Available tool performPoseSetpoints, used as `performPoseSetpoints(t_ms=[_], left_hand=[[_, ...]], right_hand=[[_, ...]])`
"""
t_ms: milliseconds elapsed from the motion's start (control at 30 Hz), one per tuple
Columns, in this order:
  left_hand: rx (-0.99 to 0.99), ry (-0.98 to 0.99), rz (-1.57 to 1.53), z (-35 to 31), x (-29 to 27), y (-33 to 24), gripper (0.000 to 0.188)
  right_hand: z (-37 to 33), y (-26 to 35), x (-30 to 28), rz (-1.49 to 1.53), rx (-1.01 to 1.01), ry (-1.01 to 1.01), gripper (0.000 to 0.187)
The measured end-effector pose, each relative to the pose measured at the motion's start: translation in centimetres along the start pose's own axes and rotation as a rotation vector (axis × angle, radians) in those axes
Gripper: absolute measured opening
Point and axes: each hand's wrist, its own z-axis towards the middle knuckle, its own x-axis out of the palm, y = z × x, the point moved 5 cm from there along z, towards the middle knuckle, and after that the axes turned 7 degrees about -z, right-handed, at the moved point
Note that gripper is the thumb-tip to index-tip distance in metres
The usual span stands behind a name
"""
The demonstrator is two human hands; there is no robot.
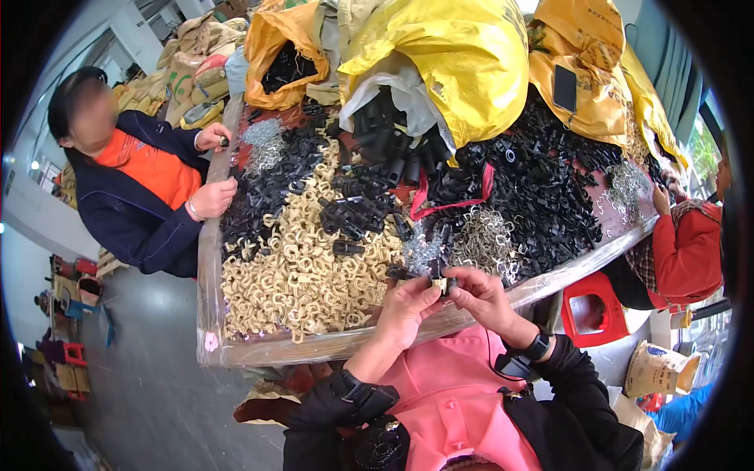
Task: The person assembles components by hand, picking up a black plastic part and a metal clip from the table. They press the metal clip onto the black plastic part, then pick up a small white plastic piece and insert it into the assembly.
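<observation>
Close to the table's near edge, my left hand (404,314) and my right hand (485,300) meet, fingertips pinching a small black-and-beige plastic part (441,283) between them. Its exact kind is too small to tell. Just beyond my fingers lies a little heap of shiny clear or silvery bits (422,253). Beige ring-shaped plastic pieces (290,286) spread in a large pile to the left of my hands. To the right is a mound of bent metal clips (481,242). Black plastic parts (542,204) cover much of the table behind them.
Wooden rails edge the table (290,350). A yellow sack (455,63) spills black tubes at the back, near an orange sack (271,47). A phone (564,88) lies on another sack. Co-workers sit left (149,188) and right (691,251). A red stool (593,310) stands right.
</observation>
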Motion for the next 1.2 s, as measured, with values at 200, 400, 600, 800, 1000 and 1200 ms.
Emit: performPoseSetpoints(t_ms=[200, 400, 600, 800, 1000, 1200], left_hand=[[-0.016, 0.016, 0.025, -0.3, -0.4, -0.3, 0.023], [-0.076, 0.002, -0.030, -0.3, -0.3, 0.2, 0.021], [-0.163, 0.096, -0.006, -0.6, 0.4, 0.3, 0.028], [-0.104, 0.087, 0.085, 0.3, -0.5, -1.2, 0.027], [0.053, 0.029, 0.187, 1.1, -3.7, -4.4, 0.026], [0.065, -0.060, 0.126, 0.8, -4.0, -6.0, 0.024]], right_hand=[[0.4, 2.0, 0.8, -0.446, -0.211, -0.138, 0.026], [0.7, 2.5, 1.0, -0.605, -0.393, -0.123, 0.026], [0.8, 1.8, 1.2, -0.599, -0.450, -0.100, 0.026], [2.5, 2.1, 1.1, -0.518, -0.385, -0.006, 0.028], [12.7, 3.9, -1.3, -1.008, -0.595, 0.020, 0.018], [23.4, -2.6, -4.8, -1.666, -0.672, 0.154, 0.027]])
